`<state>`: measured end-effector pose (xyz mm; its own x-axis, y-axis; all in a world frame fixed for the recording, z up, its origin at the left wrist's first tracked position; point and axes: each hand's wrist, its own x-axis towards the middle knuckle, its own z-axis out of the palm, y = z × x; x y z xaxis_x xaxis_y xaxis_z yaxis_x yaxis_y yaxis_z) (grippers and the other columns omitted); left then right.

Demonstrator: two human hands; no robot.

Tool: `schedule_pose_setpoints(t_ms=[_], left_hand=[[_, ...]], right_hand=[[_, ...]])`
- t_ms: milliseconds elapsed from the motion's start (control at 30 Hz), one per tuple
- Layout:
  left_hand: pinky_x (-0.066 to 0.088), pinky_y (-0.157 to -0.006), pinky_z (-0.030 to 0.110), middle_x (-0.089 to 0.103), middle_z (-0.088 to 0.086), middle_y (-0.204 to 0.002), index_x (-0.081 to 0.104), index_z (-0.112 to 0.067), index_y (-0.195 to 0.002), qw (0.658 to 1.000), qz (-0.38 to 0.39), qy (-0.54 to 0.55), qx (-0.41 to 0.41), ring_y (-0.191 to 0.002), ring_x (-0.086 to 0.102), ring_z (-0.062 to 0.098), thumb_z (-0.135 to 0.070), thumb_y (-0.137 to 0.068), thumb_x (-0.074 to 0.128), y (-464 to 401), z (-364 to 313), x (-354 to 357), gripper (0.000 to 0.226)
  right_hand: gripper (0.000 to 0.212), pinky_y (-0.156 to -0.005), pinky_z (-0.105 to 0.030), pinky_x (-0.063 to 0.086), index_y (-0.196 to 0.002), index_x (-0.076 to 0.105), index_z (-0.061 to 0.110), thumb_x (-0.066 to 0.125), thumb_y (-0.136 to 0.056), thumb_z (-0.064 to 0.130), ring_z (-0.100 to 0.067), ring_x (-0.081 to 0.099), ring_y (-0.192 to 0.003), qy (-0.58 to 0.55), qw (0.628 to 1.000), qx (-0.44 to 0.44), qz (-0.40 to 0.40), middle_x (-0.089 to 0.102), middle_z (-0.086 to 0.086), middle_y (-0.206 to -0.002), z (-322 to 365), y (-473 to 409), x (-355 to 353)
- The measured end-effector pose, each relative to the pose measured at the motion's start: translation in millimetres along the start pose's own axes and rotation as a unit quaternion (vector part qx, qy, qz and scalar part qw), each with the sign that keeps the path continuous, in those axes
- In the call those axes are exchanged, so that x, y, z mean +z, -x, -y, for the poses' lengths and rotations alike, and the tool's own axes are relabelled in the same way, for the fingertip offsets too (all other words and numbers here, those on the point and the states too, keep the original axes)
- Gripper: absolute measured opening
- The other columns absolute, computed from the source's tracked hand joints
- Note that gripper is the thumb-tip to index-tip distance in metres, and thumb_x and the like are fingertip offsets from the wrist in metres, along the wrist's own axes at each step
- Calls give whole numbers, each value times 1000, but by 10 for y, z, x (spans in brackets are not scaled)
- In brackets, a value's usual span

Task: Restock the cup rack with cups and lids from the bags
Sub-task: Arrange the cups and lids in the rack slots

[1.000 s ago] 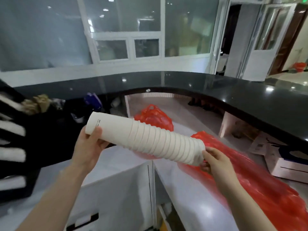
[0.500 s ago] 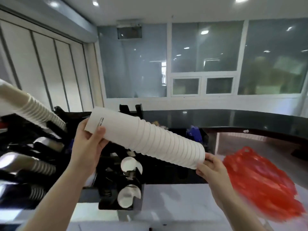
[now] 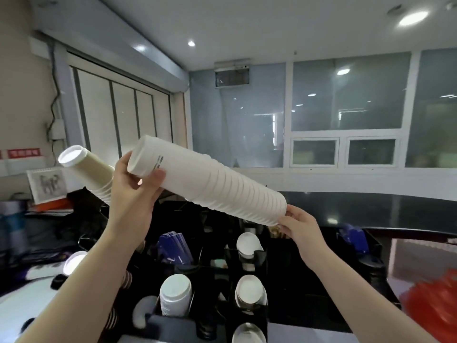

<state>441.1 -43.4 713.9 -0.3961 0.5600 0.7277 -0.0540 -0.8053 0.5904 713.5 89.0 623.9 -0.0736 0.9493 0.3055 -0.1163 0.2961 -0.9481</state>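
Note:
A long stack of white paper cups (image 3: 210,184) slants across the middle of the view, closed end up at the left. My left hand (image 3: 134,191) grips its upper end with thumb and fingers wrapped round it. At the lower, rim end my right hand (image 3: 298,225) pinches the last cup. Below both hands stands the black cup rack (image 3: 217,280), with white cup stacks (image 3: 248,243) poking out of several slots. Another stack of cream cups (image 3: 89,169) leans out of the rack behind my left hand.
A red plastic bag (image 3: 435,308) lies on the white counter at the lower right. Blue packets (image 3: 174,248) sit in a rack slot. A dark curved countertop (image 3: 383,209) runs behind the rack. A small calendar (image 3: 47,185) stands at the left.
The view has swung left and up from the red bags to above the rack. Both hands have lifted the white cup stack higher, holding it the same way.

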Motion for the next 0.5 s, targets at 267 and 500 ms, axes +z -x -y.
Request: schedule_pose_setpoints(t_ms=[267, 500], left_hand=[[50, -89, 36, 55, -3, -112, 52, -34, -113, 995, 22, -86, 54, -103, 57, 15, -31, -60, 76, -268, 43, 229, 59], [51, -78, 21, 62, -14, -105, 58, -52, -106, 986, 38, -146, 66, -96, 62, 4, -32, -62, 77, -422, 419, 377, 52]], right_hand=[[50, -87, -33, 45, -132, 49, 15, 66, -85, 15, -15, 58, -97, 30, 999, 28, 12, 64, -2, -113, -20, -666, 143], [15, -78, -31, 47, -75, 69, 26, 67, -84, 15, -11, 62, -88, 68, 993, 71, 58, 71, 7, -82, -231, -945, 86]])
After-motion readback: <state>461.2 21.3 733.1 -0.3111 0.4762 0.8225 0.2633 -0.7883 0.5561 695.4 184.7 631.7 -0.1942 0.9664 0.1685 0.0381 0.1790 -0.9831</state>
